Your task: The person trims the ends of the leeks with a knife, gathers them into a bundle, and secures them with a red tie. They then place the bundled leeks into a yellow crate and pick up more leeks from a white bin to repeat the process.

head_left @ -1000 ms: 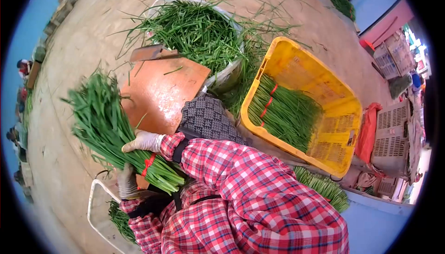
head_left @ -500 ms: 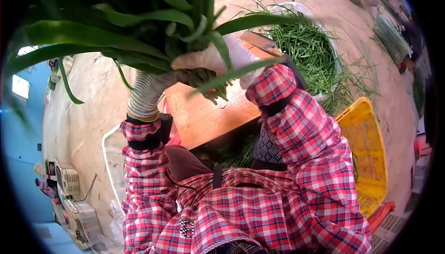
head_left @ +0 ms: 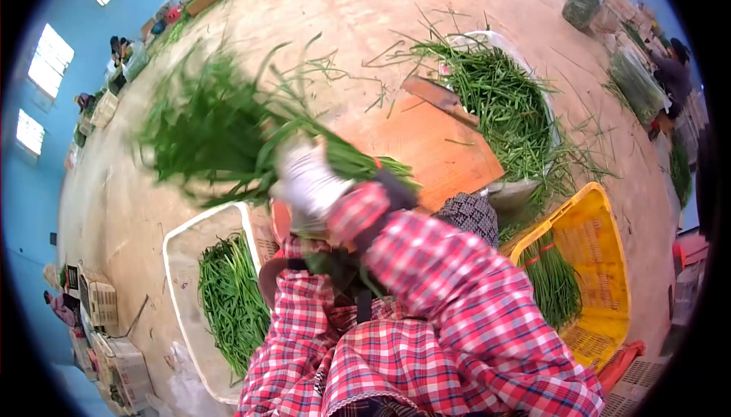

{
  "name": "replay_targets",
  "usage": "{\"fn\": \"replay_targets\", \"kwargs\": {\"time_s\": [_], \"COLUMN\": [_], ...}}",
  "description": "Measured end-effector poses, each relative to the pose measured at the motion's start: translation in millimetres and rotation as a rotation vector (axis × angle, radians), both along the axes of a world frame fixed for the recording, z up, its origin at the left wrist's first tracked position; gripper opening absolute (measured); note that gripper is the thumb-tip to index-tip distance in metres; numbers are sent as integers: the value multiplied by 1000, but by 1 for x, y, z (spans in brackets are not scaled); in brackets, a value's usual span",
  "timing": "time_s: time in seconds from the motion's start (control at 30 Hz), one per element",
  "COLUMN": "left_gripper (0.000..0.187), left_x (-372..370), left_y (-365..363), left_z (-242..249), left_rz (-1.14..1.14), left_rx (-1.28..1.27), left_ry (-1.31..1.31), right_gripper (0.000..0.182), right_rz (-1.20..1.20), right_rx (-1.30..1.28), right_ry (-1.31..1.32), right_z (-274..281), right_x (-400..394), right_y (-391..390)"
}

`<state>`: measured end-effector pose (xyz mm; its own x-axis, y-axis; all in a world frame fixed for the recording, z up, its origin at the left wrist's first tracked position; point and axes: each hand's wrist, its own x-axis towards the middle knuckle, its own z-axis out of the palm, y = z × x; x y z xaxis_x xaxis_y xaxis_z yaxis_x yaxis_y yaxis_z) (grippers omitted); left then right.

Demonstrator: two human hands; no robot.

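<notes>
A long bunch of garlic chives [head_left: 217, 124] lies slantwise in front of me, its leafy end blurred to the left and its cut ends to the right. An orange-red band shows near those ends. My right hand [head_left: 308, 177], in a pale glove, is closed around the bunch. Below it, my left hand [head_left: 308, 225] is mostly covered by the right hand and sleeve, so its fingers cannot be made out. The wooden board [head_left: 426, 147] lies beyond the bunch's cut ends, with a wide-bladed knife [head_left: 440, 100] along its far edge.
On my left stands a white crate [head_left: 171, 265] with loose chives [head_left: 232, 295]. A yellow basket [head_left: 609, 265] on the right holds banded chives [head_left: 552, 284]. Past the board, a white-rimmed container [head_left: 552, 105] is heaped with green trimmings [head_left: 499, 86]. People sit farther off along the walls.
The bunch has come down and away from the camera, its leaves swinging left. My left hand has dropped toward my lap behind the right. The crate's chives and the yellow basket's bunch now show.
</notes>
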<state>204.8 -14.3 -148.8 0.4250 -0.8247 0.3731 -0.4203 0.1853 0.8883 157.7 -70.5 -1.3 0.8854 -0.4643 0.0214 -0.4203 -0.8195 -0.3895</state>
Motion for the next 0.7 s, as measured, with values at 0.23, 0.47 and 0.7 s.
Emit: {"fn": "replay_targets", "kwargs": {"time_s": [0.23,0.47,0.7], "left_gripper": [53,55,52], "left_x": [8,-10,-84], "left_y": [9,-14,-60], "left_z": [11,57,68], "left_rz": [-197,-213,97], "left_rx": [-398,-378,-71], "left_ry": [1191,874,-163], "right_gripper": [64,68,107], "right_rz": [597,155,65], "right_rx": [-4,608,423], "right_ry": [-701,-629,-758], "right_z": [32,10,32], "right_x": [-63,-244,-307], "right_y": [109,-4,-68]}}
